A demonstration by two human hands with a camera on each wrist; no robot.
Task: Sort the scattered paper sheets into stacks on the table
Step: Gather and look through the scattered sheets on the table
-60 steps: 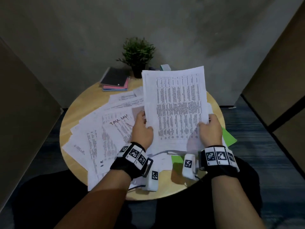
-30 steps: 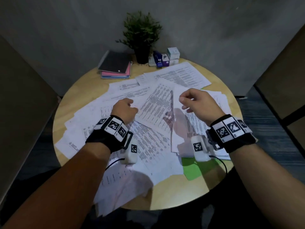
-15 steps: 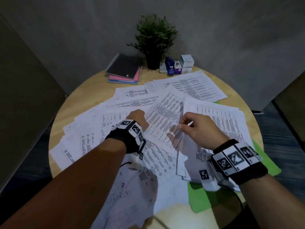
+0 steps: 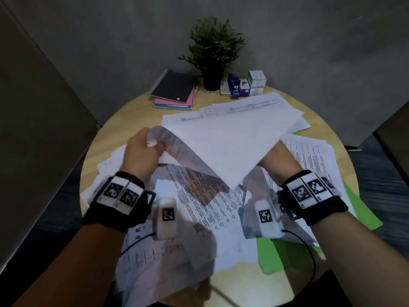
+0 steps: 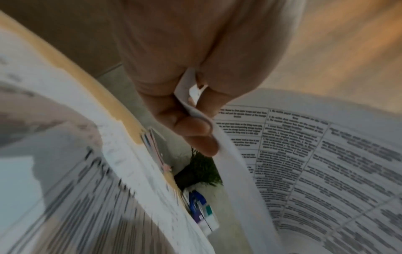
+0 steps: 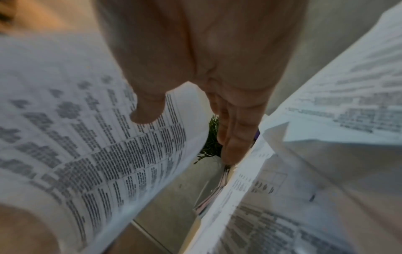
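Note:
Printed white sheets [image 4: 210, 209] lie scattered over the round wooden table [image 4: 119, 125]. One sheet [image 4: 230, 142] is lifted above them, blank side up and curling. My left hand [image 4: 152, 144] pinches its left corner; the left wrist view shows thumb and fingers [image 5: 195, 127] clamped on the sheet's edge [image 5: 228, 154]. My right hand [image 4: 276, 160] reaches under the sheet's right side, its fingertips hidden there. In the right wrist view its fingers [image 6: 234, 134] are straight and the thumb lies against the printed sheet [image 6: 97, 137]. A rough stack [image 4: 327, 165] lies to the right.
At the back stand a potted plant [image 4: 212, 52], a pile of notebooks [image 4: 174, 89], and a blue stapler with small boxes [image 4: 243, 85]. More sheets [image 4: 254, 103] lie near them. A green sheet [image 4: 363, 209] sticks out under the right stack. Grey walls enclose the table.
A sheet that lay in the middle is now raised and turned blank side up. My left hand came off the pile and grips its corner; my right hand slid beneath it.

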